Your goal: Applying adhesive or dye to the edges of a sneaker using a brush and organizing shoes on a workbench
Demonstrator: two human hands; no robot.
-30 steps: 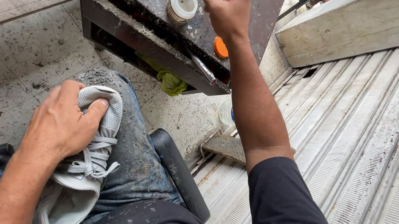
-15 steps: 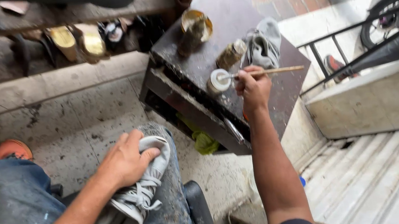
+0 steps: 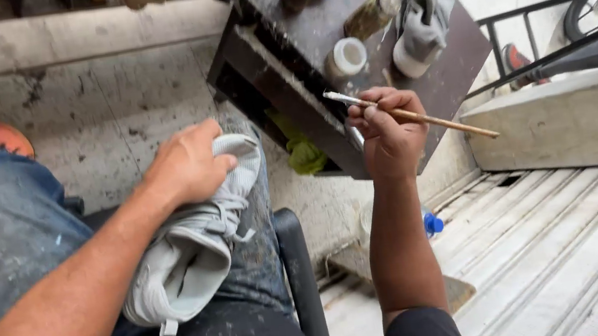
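- A light grey sneaker (image 3: 186, 260) is seen lying on the right thigh, over paint-flecked jeans (image 3: 0, 228).
- Its long axis is noted as diagonal: toe toward the upper right, heel with pull tab toward the lower left, laces facing up.
- The left hand (image 3: 188, 165) is laid over the toe end, fingers curled down and pressed onto the upper; the shoe is pinned against the leg rather than lifted.
- A thin wooden-handled brush (image 3: 410, 116) is pinched in the right hand (image 3: 389, 139), fingers closed round the shaft near the bristle end.
- The brush axis is recorded as slanting: bristle tip to the upper left, handle end to the lower right, past the hand.
- The brush tip is held just short of a small white-lidded jar (image 3: 347, 56); contact is not seen.
- The jar stands on a dark stained work box (image 3: 452, 82), beside a second grey sneaker (image 3: 423, 19) and a glass bottle (image 3: 370, 17).
- A greenish rag (image 3: 305, 155), possibly cloth, is noted under the box edge; the view there is dim.
- A blue bottle cap (image 3: 432, 225) is seen by the right forearm, over the ribbed metal floor (image 3: 588, 251).
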